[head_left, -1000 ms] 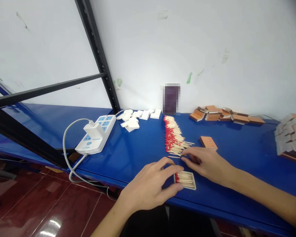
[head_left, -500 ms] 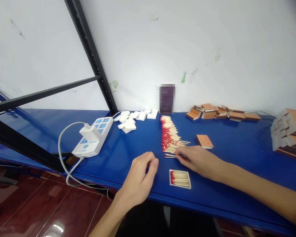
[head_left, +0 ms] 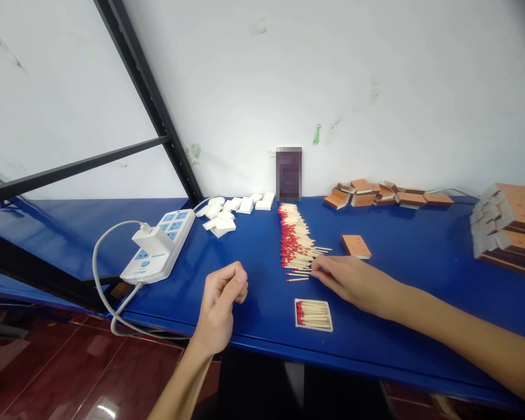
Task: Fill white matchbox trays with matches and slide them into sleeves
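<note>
Blue table (head_left: 258, 303) | match pile (head_left: 296, 238) mid-table, match tray (head_left: 314, 329) near front edge | left hand (head_left: 222, 303) curled, looks empty | right hand (head_left: 354, 284) pinched at loose sticks (head_left: 298, 279), can't tell if gripping | imo pinch light, heads (head_left: 289, 242) aligned

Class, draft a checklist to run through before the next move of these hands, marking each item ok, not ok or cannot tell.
1. Left hand clear of the tray: ok, loosely curled to its left.
2. Tray flat on the blue table: ok.
3. Matches in the tray facing one way: ok, red heads left.
4. Right hand at the loose matches: ok, by the pile's near end.
5. Match gripped: cannot tell, fingers hide it.
6. Pile neatly squared: not ok, some sticks jut right.
</note>
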A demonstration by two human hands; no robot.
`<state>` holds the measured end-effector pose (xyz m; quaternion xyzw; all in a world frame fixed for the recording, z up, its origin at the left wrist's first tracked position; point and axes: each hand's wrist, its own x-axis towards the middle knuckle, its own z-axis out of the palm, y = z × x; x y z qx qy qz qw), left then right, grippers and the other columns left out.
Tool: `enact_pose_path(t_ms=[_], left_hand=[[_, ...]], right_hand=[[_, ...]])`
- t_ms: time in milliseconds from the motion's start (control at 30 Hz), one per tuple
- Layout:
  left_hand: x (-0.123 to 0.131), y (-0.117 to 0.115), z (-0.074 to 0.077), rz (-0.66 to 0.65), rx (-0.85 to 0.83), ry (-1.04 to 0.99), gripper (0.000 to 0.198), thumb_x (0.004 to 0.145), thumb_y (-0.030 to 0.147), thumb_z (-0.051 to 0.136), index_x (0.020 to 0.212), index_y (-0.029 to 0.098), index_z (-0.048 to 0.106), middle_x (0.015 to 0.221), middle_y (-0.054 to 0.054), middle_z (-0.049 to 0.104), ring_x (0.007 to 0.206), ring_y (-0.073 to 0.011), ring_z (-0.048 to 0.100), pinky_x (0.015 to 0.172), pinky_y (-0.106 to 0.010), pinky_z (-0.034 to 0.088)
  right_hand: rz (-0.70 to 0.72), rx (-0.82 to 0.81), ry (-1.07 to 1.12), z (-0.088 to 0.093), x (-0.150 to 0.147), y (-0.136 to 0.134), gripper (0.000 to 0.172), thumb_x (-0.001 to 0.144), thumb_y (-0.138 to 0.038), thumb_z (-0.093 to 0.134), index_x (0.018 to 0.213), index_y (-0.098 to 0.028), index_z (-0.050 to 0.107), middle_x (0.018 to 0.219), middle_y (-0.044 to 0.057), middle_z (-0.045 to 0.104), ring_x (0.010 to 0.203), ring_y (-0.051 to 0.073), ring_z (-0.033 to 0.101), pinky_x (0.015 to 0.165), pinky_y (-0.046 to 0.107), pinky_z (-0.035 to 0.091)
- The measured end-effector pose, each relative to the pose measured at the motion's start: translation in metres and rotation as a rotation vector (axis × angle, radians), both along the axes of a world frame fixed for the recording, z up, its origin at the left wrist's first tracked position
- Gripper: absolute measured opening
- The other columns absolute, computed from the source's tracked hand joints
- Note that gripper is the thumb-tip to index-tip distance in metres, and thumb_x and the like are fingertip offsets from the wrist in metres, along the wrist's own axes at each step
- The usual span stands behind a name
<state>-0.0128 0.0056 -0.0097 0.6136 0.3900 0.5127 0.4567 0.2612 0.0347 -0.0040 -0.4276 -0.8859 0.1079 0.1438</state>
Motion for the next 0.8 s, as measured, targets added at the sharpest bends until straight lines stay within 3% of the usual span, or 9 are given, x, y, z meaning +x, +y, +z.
enact_pose_path(t_ms=[167,333,533,600,700,800], left_hand=[[0.008,-0.004,0.008,0.071,0.091,0.422,0.031,0.099,0.038,0.048,0.074,0.020,0.046,0.064,0.004,0.039,0.060,-0.0136,0.035,0.059,-0.028,0.029],[0.018,-0.005,0.007,0.123,0.280,0.900,0.023,0.098,0.033,0.049,0.081,0.022,0.060,0.050,0.006,0.047,0.054,-0.0163,0.042,0.072,-0.033,0.034],[0.020,-0.003,-0.002,0.123,0.294,0.996,0.017,0.098,0.033,0.052,0.093,0.023,0.065,0.052,0.004,0.051,0.054,-0.0183,0.049,0.066,-0.032,0.039],[0.020,-0.003,-0.001,0.104,0.312,0.995,0.018,0.099,0.031,0.050,0.102,0.022,0.065,0.067,0.001,0.056,0.059,-0.0178,0.053,0.067,-0.032,0.042],[0.021,-0.002,0.001,0.072,0.357,1.008,0.031,0.099,0.032,0.048,0.126,0.021,0.060,0.097,-0.007,0.055,0.086,-0.0224,0.058,0.077,-0.034,0.047],[0.021,-0.002,0.004,0.025,0.369,1.075,0.041,0.101,0.035,0.046,0.140,0.023,0.051,0.107,-0.009,0.050,0.099,-0.0265,0.053,0.088,-0.042,0.047]], right_hand=[[-0.040,0.032,-0.021,0.002,0.002,-0.002,0.015,0.099,-0.024,0.045,0.089,-0.020,0.056,0.077,0.003,0.064,0.067,0.018,0.062,0.061,0.028,0.043],[-0.062,0.084,-0.004,-0.001,0.003,-0.003,0.012,0.097,-0.026,0.049,0.094,-0.019,0.059,0.074,0.002,0.063,0.063,0.018,0.059,0.061,0.028,0.042],[-0.053,0.068,-0.007,-0.003,-0.001,-0.004,0.017,0.099,-0.021,0.045,0.090,-0.019,0.058,0.081,0.004,0.067,0.068,0.017,0.062,0.063,0.029,0.042],[-0.061,0.081,-0.006,-0.004,-0.002,-0.005,0.016,0.098,-0.020,0.045,0.090,-0.019,0.059,0.079,0.002,0.067,0.067,0.017,0.062,0.063,0.028,0.041],[-0.085,0.108,-0.012,-0.005,-0.003,-0.005,0.015,0.096,-0.021,0.048,0.089,-0.020,0.061,0.072,0.001,0.066,0.062,0.016,0.060,0.060,0.028,0.039],[-0.106,0.131,-0.012,-0.007,-0.003,-0.005,0.015,0.096,-0.022,0.049,0.089,-0.020,0.062,0.067,0.000,0.064,0.057,0.016,0.058,0.058,0.027,0.037]])
